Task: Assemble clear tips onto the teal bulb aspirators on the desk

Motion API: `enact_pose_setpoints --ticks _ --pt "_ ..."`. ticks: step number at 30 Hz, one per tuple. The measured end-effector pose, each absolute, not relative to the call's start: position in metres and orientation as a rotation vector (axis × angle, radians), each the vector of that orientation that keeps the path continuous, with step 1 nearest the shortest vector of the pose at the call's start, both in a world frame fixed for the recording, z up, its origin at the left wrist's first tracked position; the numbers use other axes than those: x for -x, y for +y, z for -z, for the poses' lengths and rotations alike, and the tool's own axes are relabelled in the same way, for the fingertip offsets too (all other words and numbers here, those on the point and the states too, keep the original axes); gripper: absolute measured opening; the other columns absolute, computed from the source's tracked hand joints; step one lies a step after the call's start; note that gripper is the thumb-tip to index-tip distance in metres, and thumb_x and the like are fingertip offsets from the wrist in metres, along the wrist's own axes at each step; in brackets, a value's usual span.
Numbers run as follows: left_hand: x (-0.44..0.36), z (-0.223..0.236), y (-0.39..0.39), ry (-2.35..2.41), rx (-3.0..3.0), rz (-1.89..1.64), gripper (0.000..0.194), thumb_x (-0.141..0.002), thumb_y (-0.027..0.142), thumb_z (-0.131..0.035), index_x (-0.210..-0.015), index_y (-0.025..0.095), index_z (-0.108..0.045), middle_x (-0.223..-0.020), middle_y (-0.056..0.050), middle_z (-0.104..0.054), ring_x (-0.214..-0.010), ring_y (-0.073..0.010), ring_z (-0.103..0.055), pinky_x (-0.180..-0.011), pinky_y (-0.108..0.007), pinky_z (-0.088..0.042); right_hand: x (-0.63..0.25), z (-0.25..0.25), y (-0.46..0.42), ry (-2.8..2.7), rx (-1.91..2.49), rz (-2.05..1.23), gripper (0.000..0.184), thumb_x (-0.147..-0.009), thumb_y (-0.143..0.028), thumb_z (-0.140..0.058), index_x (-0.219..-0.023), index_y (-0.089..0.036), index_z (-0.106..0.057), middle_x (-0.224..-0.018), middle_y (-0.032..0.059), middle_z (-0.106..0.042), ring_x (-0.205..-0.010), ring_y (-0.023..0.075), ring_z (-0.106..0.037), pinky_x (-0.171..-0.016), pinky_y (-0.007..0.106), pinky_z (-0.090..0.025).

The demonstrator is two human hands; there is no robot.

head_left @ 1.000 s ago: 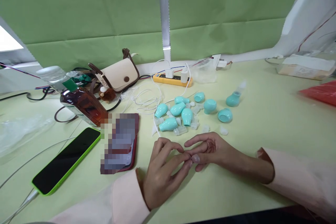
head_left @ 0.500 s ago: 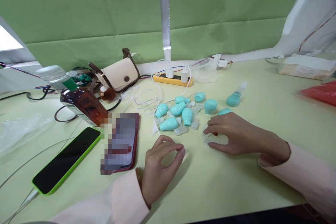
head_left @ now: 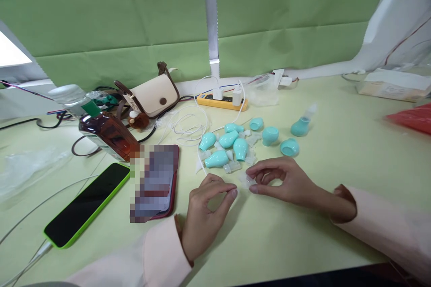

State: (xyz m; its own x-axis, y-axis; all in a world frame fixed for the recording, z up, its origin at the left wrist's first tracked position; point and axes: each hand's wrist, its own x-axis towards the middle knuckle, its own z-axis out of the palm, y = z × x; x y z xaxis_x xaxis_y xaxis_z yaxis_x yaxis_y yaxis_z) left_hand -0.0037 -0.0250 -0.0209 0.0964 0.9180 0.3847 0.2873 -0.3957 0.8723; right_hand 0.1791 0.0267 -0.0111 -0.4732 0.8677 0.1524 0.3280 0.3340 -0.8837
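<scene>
My right hand pinches a translucent plastic piece between thumb and fingers, just above the table. Close to its left, my left hand has thumb and forefinger pressed together at the tips; anything between them is too small to make out. Beyond both hands lie several teal squeeze bulbs mixed with clear plastic fittings. One bulb rests with its opening toward me. Farther right, another teal bulb stands with a clear tip fitted on it.
On the left are a green-cased phone, a red-cased phone and a tilted bottle of brown liquid. A cream handbag and a yellow power strip with white cables sit behind. At right lies a red bag.
My right hand has moved left toward my left hand, carrying the translucent piece and uncovering the teal bulb behind it. My left hand has barely moved.
</scene>
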Motion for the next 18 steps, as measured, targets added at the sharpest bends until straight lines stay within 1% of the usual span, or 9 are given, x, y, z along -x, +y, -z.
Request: enact_pose_setpoints --ticks 2,4,7,11,18 --pt "0.003 0.021 -0.025 1.174 -1.75 -1.324 0.01 -0.071 0.012 -0.057 -0.075 0.014 -0.066 -0.067 -0.005 -0.06 -0.068 -0.0161 -0.051 -0.063 -0.029 -0.044 -0.172 0.016 0.022 -1.735 1.105 -1.348 0.029 -0.058 -0.03 -0.067 -0.081 -0.013 -0.061 -0.072 0.0044 -0.06 -0.057 0.0108 -0.054 -0.051 0.024 -0.05" --pt "0.003 0.021 -0.024 1.16 -1.746 -1.344 0.01 -0.071 0.013 -0.057 -0.075 0.014 -0.066 -0.067 -0.006 -0.06 -0.068 -0.0163 -0.05 -0.062 -0.029 -0.043 -0.167 0.02 0.019 -1.592 1.08 -1.533 0.029 -0.057 -0.026 -0.069 -0.081 -0.012 -0.061 -0.067 0.0033 -0.059 -0.055 0.0104 -0.054 -0.05 0.024 -0.05" --pt "0.003 0.022 -0.023 1.154 -1.756 -1.358 0.01 -0.071 0.013 -0.057 -0.076 0.011 -0.066 -0.066 -0.007 -0.061 -0.068 -0.0167 -0.05 -0.062 -0.029 -0.043 -0.164 0.026 0.016 -1.49 1.01 -1.683 0.029 -0.057 -0.022 -0.069 -0.082 -0.011 -0.059 -0.064 0.003 -0.059 -0.055 0.0106 -0.054 -0.05 0.025 -0.05" --pt "0.003 0.022 -0.023 1.153 -1.785 -1.359 0.01 -0.071 0.013 -0.058 -0.074 0.01 -0.067 -0.063 -0.008 -0.062 -0.066 -0.0166 -0.049 -0.062 -0.03 -0.043 -0.16 0.031 0.012 -1.406 1.003 -1.755 0.03 -0.057 -0.023 -0.069 -0.082 -0.011 -0.058 -0.068 0.0042 -0.059 -0.055 0.0108 -0.056 -0.05 0.025 -0.05" --pt "0.003 0.022 -0.022 1.173 -1.799 -1.381 0.008 -0.07 0.015 -0.059 -0.069 0.014 -0.066 -0.061 -0.006 -0.062 -0.062 -0.0152 -0.049 -0.061 -0.03 -0.043 -0.156 0.034 0.008 -1.339 1.01 -1.724 0.031 -0.056 -0.026 -0.07 -0.081 -0.012 -0.058 -0.067 0.0036 -0.059 -0.054 0.0105 -0.055 -0.049 0.024 -0.05"
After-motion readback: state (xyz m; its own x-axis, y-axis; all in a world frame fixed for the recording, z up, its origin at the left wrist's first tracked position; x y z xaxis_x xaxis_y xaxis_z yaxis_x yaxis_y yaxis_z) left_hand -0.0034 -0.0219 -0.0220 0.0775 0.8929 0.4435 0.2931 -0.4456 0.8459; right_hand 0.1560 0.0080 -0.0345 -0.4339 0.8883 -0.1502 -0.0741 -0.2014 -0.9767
